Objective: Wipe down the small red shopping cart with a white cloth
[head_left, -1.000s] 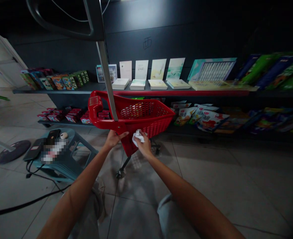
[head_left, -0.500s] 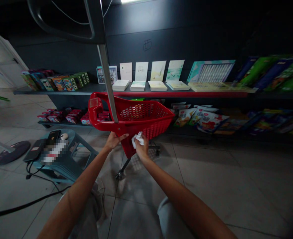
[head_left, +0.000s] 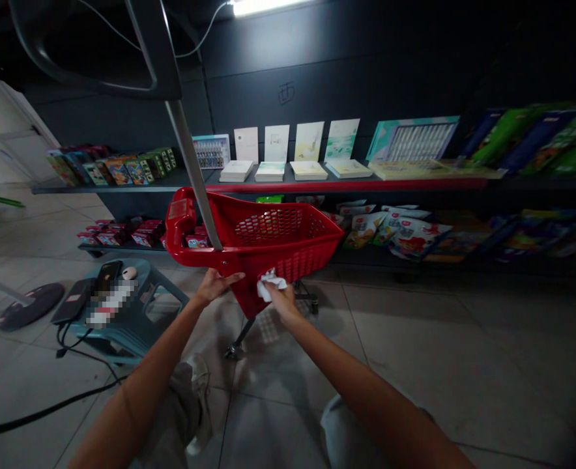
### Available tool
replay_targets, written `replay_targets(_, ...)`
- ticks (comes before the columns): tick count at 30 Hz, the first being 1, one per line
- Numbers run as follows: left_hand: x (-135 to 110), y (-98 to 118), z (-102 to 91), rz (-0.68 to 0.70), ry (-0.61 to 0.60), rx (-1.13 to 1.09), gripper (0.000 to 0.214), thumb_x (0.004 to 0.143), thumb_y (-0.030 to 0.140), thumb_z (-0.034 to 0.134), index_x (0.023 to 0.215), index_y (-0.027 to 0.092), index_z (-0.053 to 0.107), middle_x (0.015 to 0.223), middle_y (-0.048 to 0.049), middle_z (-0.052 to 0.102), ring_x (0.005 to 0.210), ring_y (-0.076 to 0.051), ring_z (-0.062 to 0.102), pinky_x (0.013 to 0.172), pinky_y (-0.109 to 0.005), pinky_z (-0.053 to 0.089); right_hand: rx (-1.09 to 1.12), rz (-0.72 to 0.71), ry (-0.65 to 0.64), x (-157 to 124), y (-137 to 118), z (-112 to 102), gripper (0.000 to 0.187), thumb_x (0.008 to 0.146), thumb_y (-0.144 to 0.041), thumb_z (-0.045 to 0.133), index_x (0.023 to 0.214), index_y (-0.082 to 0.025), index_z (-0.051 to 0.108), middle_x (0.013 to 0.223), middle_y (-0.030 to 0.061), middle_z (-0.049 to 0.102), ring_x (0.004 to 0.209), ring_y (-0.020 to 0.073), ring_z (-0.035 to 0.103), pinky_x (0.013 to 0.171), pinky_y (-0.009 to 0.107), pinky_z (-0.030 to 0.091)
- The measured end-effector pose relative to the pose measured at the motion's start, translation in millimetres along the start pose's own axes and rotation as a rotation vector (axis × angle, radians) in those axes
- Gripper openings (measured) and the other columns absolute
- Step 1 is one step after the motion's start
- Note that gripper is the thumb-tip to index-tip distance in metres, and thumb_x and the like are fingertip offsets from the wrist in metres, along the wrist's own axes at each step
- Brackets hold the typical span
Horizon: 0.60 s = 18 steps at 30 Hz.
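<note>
A red plastic shopping cart stands on the tiled floor before dark shelves, its metal handle pole rising up and left. My left hand grips the cart's lower near rim, fingers curled under it. My right hand is closed on a crumpled white cloth and presses it against the cart's near side wall, just right of the left hand.
A teal plastic stool with phones and a mouse stands at the left, a black cable trailing over the floor. A fan base lies further left. Shelves hold books, boxes and packets behind the cart.
The view has shifted a little right and up. My right hand with the cloth has slid slightly down and left along the cart's side. My left hand keeps its hold.
</note>
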<state>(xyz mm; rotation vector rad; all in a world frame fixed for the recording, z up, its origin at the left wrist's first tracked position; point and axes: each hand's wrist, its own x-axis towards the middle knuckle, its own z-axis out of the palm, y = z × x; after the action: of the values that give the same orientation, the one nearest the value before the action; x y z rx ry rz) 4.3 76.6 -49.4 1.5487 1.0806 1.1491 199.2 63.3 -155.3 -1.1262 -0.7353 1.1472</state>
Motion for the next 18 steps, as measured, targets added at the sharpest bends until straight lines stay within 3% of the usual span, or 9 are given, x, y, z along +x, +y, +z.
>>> replay_targets(7,-7.6,2.4,-17.4,-0.045,-0.046,-0.022,0.042,0.066,0.047,0.089,0.087,0.017,0.07,0.088,-0.0062,0.077,0.078,-0.019,0.07,0.082,-0.035,0.063,0.023,-0.154,0.336,45.1,-36.9,-39.9,0.05,0.06,-0.035,0.081,0.104,-0.019,0.065,0.097,0.0034,0.075,0.08,0.0182,0.071,0.072,0.029,0.059)
replay_targets(14,-8.2,-4.1,-32.3,-0.043,-0.014,0.021,0.043,0.066,0.051,0.088,0.082,0.016,0.069,0.086,-0.0049,0.075,0.077,-0.018,0.069,0.076,-0.032,0.06,-0.029,-0.397,0.819,99.7,-75.6,-111.7,0.043,0.073,-0.036,0.065,0.112,-0.02,0.055,0.117,0.0093,0.071,0.096,0.0207,0.072,0.084,0.035,0.06)
replay_targets(16,-9.5,-4.9,-31.3,-0.028,0.052,0.069,0.044,0.067,0.053,0.086,0.085,0.017,0.069,0.089,-0.0053,0.076,0.081,-0.019,0.069,0.078,-0.032,0.06,-0.114,-0.419,0.838,106.2,-77.7,-122.1,0.04,0.076,-0.036,0.061,0.112,-0.021,0.055,0.12,0.0111,0.07,0.1,0.0218,0.072,0.085,0.036,0.06)
replay_targets(18,-12.3,-6.7,-26.1,-0.017,0.141,0.132,0.045,0.07,0.055,0.083,0.089,0.017,0.068,0.092,-0.0061,0.076,0.083,-0.019,0.07,0.079,-0.033,0.059,-0.19,-0.4,0.768,104.7,-70.3,-118.1,0.039,0.077,-0.039,0.06,0.111,-0.02,0.057,0.118,0.012,0.071,0.098,0.0227,0.072,0.084,0.036,0.059)
